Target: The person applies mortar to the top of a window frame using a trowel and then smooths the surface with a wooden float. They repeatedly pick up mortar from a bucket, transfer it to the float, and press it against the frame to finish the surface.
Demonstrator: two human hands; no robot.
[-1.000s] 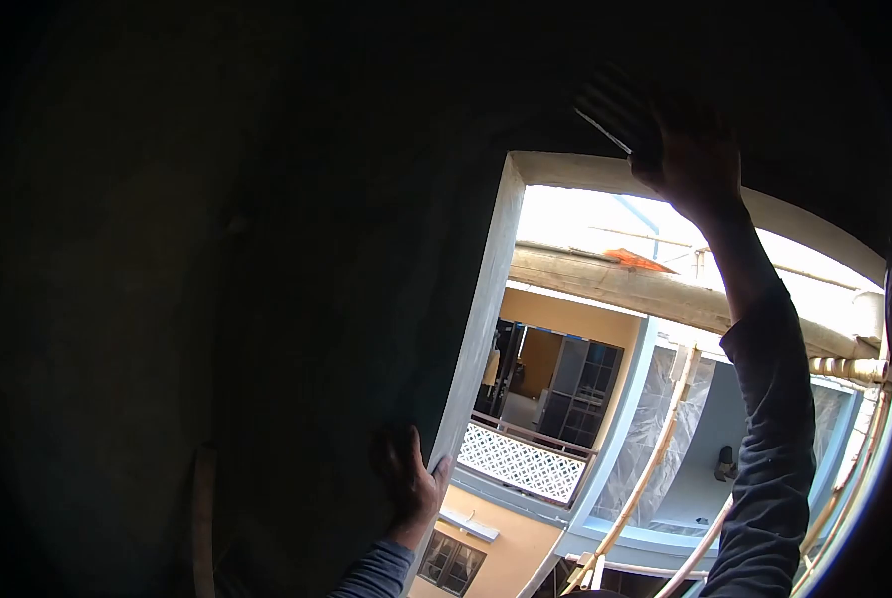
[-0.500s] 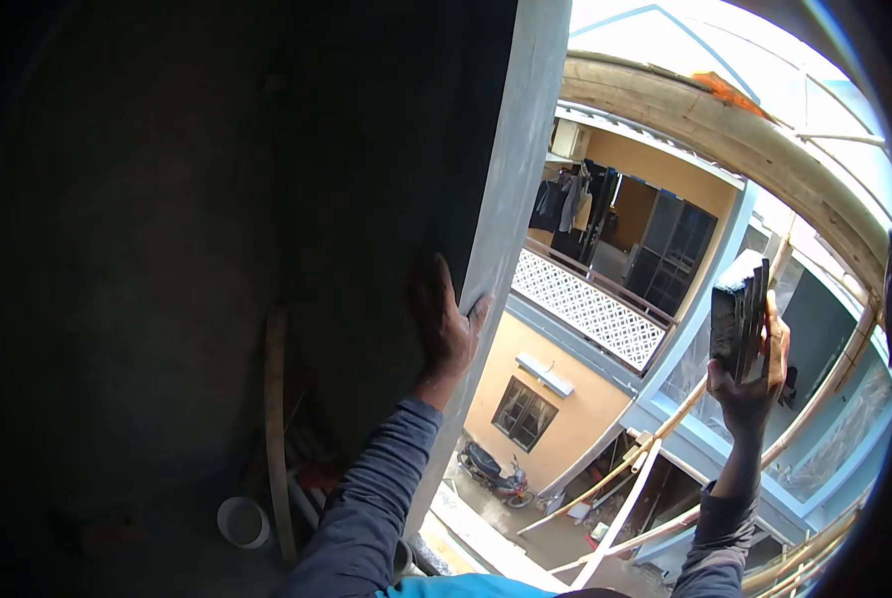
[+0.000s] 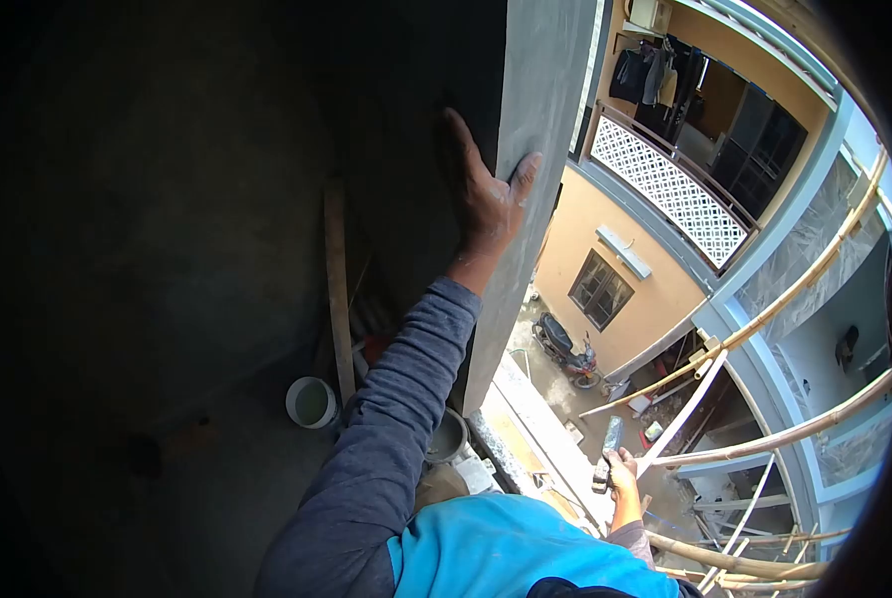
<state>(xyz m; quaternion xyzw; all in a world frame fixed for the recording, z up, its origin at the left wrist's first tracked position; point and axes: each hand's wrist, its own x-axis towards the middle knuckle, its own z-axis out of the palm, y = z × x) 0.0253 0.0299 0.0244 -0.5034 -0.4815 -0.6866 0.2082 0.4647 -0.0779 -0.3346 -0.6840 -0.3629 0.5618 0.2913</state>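
My left hand (image 3: pixel 493 204) lies against the corner of a grey plastered column (image 3: pixel 535 100). Its thumb rests on the lit face, and its fingers stretch up along the dark side. Low on the right, my right hand (image 3: pixel 622 470) is closed around a dark, flat rectangular tool (image 3: pixel 613 435) whose face looks greyish. The tool is small in view, and its exact kind does not show. Below that hand runs a pale ledge (image 3: pixel 526 424) at the column's foot.
A white bucket (image 3: pixel 311 403) stands on the dark floor beside an upright wooden plank (image 3: pixel 338 289). A second bucket (image 3: pixel 448 437) sits near the ledge. Outside, bamboo poles (image 3: pixel 785 440) cross above a yard with a motorbike (image 3: pixel 563 349). A tan house (image 3: pixel 655 239) rises opposite.
My right hand has dropped from shoulder height to low by my body, still holding the tool. My left hand stays on the column, appearing higher as the view tilts down.
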